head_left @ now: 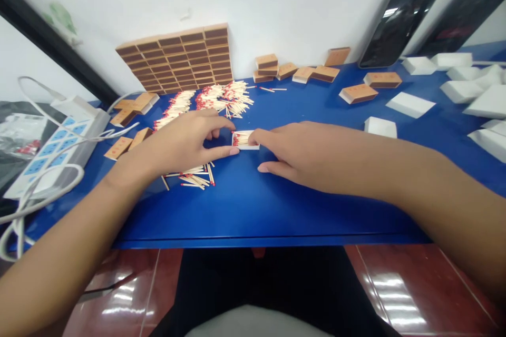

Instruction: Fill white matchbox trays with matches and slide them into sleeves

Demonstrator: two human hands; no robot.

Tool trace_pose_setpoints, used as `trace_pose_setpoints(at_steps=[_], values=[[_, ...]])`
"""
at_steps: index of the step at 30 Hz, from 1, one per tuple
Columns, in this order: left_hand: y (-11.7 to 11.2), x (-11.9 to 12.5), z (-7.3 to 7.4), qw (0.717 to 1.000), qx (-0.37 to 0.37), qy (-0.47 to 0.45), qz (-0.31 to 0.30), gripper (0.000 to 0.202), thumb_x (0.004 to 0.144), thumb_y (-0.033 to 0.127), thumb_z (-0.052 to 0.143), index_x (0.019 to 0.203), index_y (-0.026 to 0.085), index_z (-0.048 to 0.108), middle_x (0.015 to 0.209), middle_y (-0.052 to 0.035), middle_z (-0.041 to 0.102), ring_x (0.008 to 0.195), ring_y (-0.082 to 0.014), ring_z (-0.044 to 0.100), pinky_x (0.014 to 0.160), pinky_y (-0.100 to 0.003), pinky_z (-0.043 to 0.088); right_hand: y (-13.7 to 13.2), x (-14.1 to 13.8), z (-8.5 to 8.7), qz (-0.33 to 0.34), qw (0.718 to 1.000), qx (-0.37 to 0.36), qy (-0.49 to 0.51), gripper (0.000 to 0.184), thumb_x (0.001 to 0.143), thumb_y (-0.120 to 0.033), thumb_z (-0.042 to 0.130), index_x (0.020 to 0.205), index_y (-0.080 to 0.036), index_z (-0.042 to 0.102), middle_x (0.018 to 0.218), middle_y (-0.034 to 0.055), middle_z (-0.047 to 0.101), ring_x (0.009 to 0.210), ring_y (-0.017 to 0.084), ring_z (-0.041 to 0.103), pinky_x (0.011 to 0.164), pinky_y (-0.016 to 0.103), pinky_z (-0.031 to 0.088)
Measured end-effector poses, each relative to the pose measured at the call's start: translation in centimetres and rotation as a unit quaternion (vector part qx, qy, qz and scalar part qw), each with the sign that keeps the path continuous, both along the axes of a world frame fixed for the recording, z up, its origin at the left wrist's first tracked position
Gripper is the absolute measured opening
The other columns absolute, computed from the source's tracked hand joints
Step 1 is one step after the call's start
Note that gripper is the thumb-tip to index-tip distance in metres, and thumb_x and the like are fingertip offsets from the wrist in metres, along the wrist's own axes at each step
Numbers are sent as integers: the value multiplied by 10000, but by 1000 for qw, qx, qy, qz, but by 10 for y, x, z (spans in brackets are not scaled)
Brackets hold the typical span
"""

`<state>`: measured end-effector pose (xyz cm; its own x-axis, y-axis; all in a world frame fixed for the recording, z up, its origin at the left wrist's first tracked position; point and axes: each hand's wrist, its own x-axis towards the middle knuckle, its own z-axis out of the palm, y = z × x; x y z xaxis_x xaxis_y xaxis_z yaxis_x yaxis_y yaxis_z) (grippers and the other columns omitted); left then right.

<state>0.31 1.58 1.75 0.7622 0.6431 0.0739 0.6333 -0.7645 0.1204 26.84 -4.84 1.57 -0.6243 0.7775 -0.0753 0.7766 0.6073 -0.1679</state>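
A small white matchbox tray [249, 147] filled with red-tipped matches [241, 139] lies on the blue table. The thumb and index finger of my left hand [185, 137] close on the near and far sides of its left end. The index fingertip of my right hand [284, 150] rests on the matches at the tray's right end. My right thumb is held apart, off the tray, and its other fingers are hidden. Beyond and beside my left hand are heaps of loose matches [237, 97], with more matches [195, 176] on its near side.
A wall of stacked matchboxes [177, 60] stands at the back left. Several loose matchboxes [358, 93] lie at the back and left. White empty trays [460, 92] are heaped at the right. A power strip [59, 147] with white cables is at the left, a dark phone-like panel [403, 16] back right.
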Motion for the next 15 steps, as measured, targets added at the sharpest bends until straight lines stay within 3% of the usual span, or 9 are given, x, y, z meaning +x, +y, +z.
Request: trace_pose_setpoints(at_steps=[5, 8, 15], values=[[-2, -1, 2, 1000, 4, 17, 3, 498, 1011, 601, 615, 1311, 219, 725, 1033, -76, 726, 954, -263, 656, 802, -363, 461, -4, 2, 0, 8, 1000, -6, -4, 462, 1085, -462, 530, 1477, -225, 591, 1167, 139, 782, 943, 330, 733, 730, 388, 451], [-3, -1, 1, 1000, 7, 19, 6, 524, 1014, 611, 601, 1340, 218, 714, 1075, -86, 728, 962, -266, 656, 822, -374, 470, -3, 1, 1, 6, 1000, -11, -2, 436, 1079, -470, 540, 1432, -227, 621, 1113, 126, 783, 895, 313, 724, 713, 376, 437], [1, -1, -1, 1000, 3, 2, 14, 538, 1002, 627, 623, 1324, 209, 729, 1000, -76, 726, 899, -249, 651, 766, -348, 452, 2, -2, 3, -3, 1000, -20, -2, 416, 1082, -461, 552, 1428, -234, 595, 1075, 108, 783, 865, 286, 708, 685, 337, 400]])
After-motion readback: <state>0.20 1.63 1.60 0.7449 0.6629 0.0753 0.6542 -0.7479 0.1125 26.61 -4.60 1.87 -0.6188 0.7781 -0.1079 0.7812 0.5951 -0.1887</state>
